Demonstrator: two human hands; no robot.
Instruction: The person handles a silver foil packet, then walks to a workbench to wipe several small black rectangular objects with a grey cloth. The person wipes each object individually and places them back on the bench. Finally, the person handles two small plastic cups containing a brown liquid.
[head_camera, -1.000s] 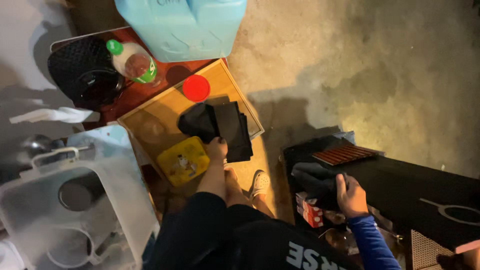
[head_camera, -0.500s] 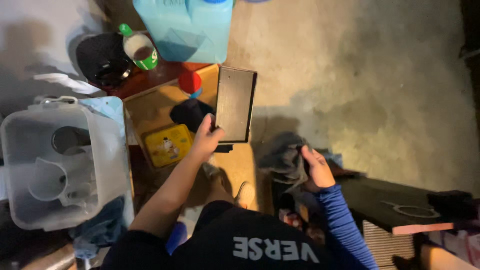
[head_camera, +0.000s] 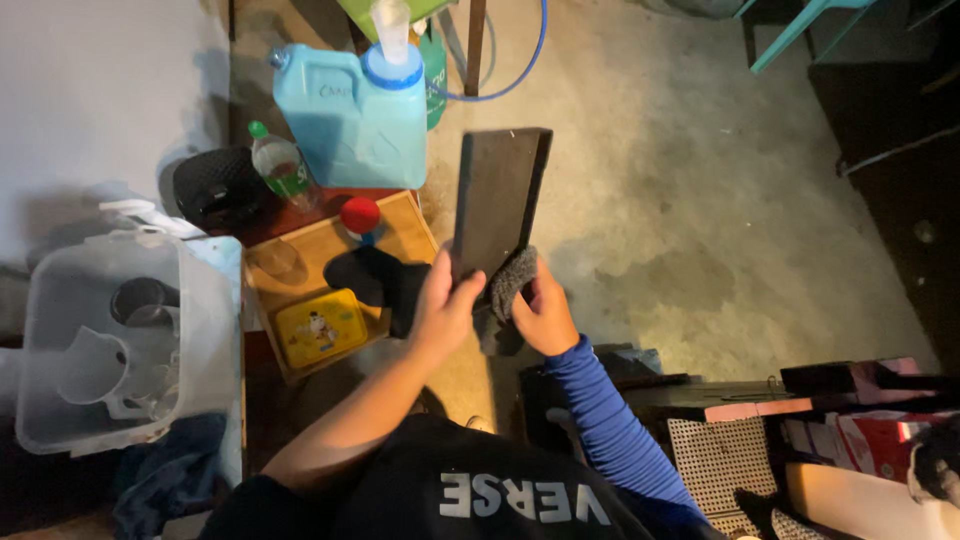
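Left hand (head_camera: 445, 305) gripping dark flat panel (head_camera: 497, 200), now raised upright from wooden tray (head_camera: 300, 275); fingers wrapped round lower edge. Right hand (head_camera: 545, 315) now pressing grey cloth (head_camera: 510, 280) against panel, fingers pinching cloth. Wiping apparently starting.

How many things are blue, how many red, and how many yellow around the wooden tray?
Blue: 1, the water jug
Red: 1, the round cap
Yellow: 1, the flat box
Total: 3
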